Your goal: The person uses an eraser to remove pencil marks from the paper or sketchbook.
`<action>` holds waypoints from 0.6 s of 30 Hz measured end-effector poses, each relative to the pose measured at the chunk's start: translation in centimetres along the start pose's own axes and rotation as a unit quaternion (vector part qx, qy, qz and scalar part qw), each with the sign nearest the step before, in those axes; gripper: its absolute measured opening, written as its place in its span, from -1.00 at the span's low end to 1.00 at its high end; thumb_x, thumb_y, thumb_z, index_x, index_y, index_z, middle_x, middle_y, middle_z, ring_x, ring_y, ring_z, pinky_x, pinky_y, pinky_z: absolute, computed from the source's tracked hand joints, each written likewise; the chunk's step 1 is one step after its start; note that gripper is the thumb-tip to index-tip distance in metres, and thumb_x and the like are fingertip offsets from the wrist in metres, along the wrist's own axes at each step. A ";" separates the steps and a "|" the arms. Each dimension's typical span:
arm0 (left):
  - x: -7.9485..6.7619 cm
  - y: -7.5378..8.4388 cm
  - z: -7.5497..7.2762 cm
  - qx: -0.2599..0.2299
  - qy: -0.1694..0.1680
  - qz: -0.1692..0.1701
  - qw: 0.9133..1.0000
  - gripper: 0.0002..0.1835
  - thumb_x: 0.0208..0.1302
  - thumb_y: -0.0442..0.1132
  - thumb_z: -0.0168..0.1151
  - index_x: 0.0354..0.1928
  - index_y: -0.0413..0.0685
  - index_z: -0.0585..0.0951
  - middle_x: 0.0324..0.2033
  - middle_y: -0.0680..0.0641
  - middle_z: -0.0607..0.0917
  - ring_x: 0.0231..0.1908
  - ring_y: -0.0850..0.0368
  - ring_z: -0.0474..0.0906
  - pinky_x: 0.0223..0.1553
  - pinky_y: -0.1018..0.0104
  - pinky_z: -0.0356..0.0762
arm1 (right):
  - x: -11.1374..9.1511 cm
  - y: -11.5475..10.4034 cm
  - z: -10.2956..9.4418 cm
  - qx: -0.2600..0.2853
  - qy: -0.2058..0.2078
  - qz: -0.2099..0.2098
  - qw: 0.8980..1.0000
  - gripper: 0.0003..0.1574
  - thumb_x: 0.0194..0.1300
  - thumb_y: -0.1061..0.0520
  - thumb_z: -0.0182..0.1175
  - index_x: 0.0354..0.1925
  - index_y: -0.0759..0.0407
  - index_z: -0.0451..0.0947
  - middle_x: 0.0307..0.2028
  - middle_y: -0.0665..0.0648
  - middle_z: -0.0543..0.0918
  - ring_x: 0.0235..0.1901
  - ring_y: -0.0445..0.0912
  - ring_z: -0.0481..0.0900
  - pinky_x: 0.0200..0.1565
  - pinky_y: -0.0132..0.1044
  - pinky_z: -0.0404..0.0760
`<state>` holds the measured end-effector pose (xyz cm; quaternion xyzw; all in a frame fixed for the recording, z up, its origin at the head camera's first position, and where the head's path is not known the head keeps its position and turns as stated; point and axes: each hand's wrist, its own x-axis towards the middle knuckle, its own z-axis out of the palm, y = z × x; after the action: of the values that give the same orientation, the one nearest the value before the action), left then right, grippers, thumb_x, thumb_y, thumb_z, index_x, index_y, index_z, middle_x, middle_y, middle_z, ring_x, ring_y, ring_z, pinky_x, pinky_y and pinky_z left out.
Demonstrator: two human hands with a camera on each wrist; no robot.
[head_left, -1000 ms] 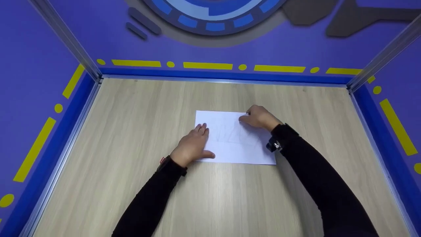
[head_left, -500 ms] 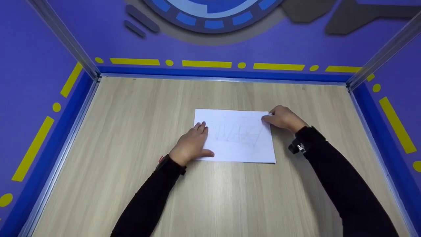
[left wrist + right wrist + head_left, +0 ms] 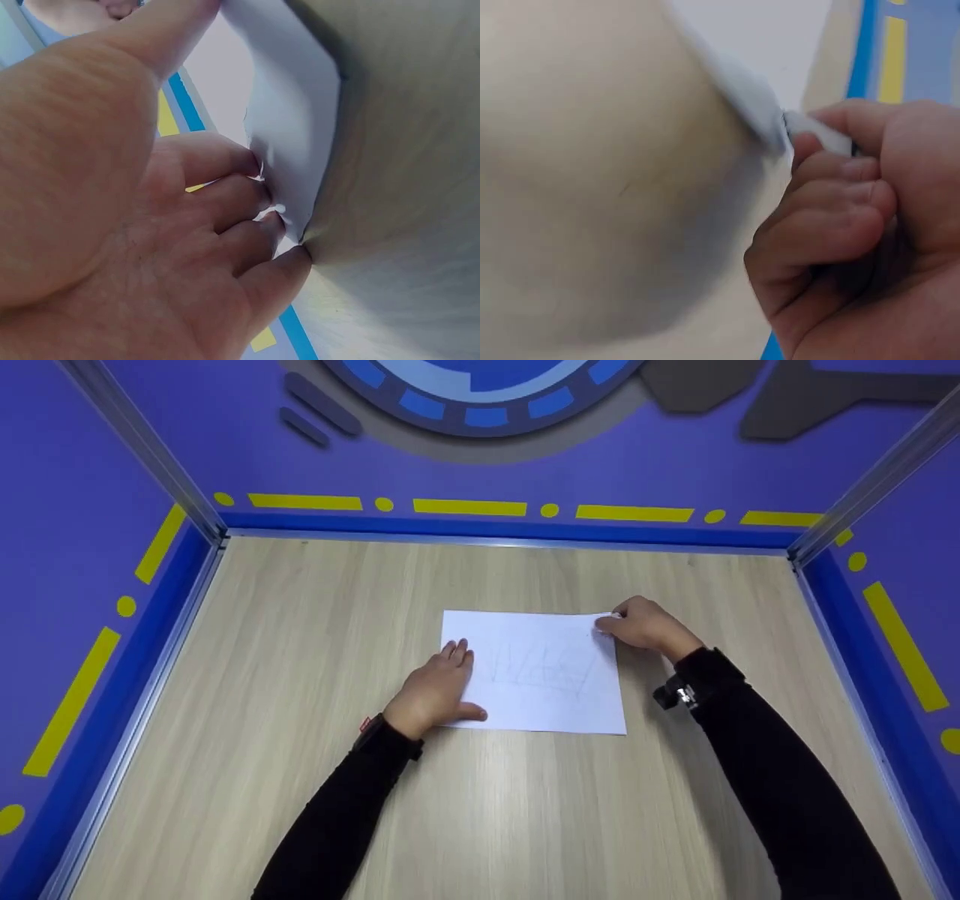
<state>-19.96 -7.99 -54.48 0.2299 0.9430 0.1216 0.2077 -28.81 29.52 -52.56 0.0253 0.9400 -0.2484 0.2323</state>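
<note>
From where I stand, a white rectangular sheet of paper (image 3: 544, 694) lies near the middle of a pale wood-grain tabletop (image 3: 495, 817), its long sides running left to right. Faint grey lines (image 3: 547, 667) show across it, slanting, with one long line below them; I cannot tell whether they are on this face or show through.

The person's left hand (image 3: 433, 696) lies flat over the sheet's left edge, fingers together and extended, thumb spread out along the bottom edge. It presses and grasps nothing.

The right hand (image 3: 646, 624) is at the far right corner, fingers curled in. Between thumb and forefinger it pinches a small pale grey piece (image 3: 821, 133), right where the sheet's edge meets the fingertips. Whether that is the sheet's own corner or something separate, I cannot tell.

Both arms wear black sleeves. A black wristband (image 3: 386, 739) with a scrap of red beside it is on the left wrist; on the right, a black cuff (image 3: 709, 669) has a small dark device (image 3: 675, 695) attached.

Around the tabletop stand purple-blue panels (image 3: 450, 484) marked with yellow bars and dots, joined by silvery metal rails (image 3: 510, 542). A big round emblem (image 3: 487, 416) in blue and grey decorates the far one.
</note>
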 end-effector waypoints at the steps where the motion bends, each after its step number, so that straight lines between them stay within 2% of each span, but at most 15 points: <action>1: 0.0 0.0 0.0 0.002 -0.001 -0.001 1.000 0.20 0.41 0.25 0.49 0.74 -0.34 0.11 0.78 -0.32 0.04 0.79 -0.24 -0.05 0.78 -0.05 0.09 | 0.0 -0.6 0.2 0.009 -0.003 -0.004 1.000 -0.10 0.58 -0.26 0.17 0.48 0.43 0.52 0.20 0.36 0.66 0.04 0.11 0.59 0.06 -0.07 0.58; 4: 0.0 0.1 -0.1 0.004 -0.002 -0.003 1.000 0.20 0.41 0.25 0.49 0.74 -0.35 0.12 0.78 -0.32 0.05 0.79 -0.24 -0.05 0.78 -0.05 0.09 | 0.2 -2.9 1.0 0.020 -0.015 -0.013 1.000 -0.18 0.59 -0.29 0.18 0.39 0.34 0.61 -0.03 0.22 0.68 -0.14 0.02 0.60 -0.12 -0.14 0.57; 7: 0.0 0.3 -0.1 0.001 -0.002 -0.002 1.000 0.20 0.40 0.25 0.50 0.74 -0.35 0.12 0.77 -0.33 0.05 0.79 -0.24 -0.05 0.77 -0.06 0.10 | 0.6 -5.4 1.9 0.028 -0.026 -0.023 0.999 -0.36 0.58 -0.27 0.22 0.09 0.28 0.74 -0.39 0.05 0.56 -0.44 -0.09 0.47 -0.38 -0.22 0.44; 10: 0.0 0.3 -0.1 0.001 -0.001 -0.002 1.000 0.20 0.39 0.25 0.51 0.73 -0.35 0.13 0.77 -0.33 0.06 0.79 -0.25 -0.03 0.77 -0.07 0.11 | 1.2 -7.8 2.9 0.030 -0.039 -0.036 0.998 -0.44 0.57 -0.26 0.25 -0.17 0.21 0.74 -0.60 -0.06 0.40 -0.59 -0.14 0.36 -0.50 -0.25 0.36; 13: -0.1 0.2 -0.1 0.004 0.005 -0.006 1.000 0.21 0.37 0.26 0.52 0.73 -0.35 0.15 0.77 -0.32 0.08 0.78 -0.25 -0.01 0.76 -0.07 0.14 | 1.9 -9.7 4.2 0.018 -0.045 -0.050 0.998 -0.45 0.55 -0.28 0.27 -0.34 0.14 0.71 -0.66 -0.09 0.36 -0.62 -0.15 0.35 -0.53 -0.26 0.35; 18: -0.1 0.1 0.0 0.005 0.014 -0.001 1.000 0.21 0.35 0.27 0.52 0.72 -0.36 0.18 0.76 -0.34 0.11 0.77 -0.27 0.03 0.75 -0.08 0.17 | 3.2 -11.9 6.0 0.002 -0.036 -0.062 0.997 -0.41 0.52 -0.28 0.31 -0.55 0.01 0.52 -0.70 -0.10 0.35 -0.66 -0.17 0.37 -0.54 -0.28 0.34</action>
<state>-19.87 -7.94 -54.38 0.2284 0.9466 0.1196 0.1934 -31.05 16.01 -53.25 -0.0418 0.9304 -0.2651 0.2496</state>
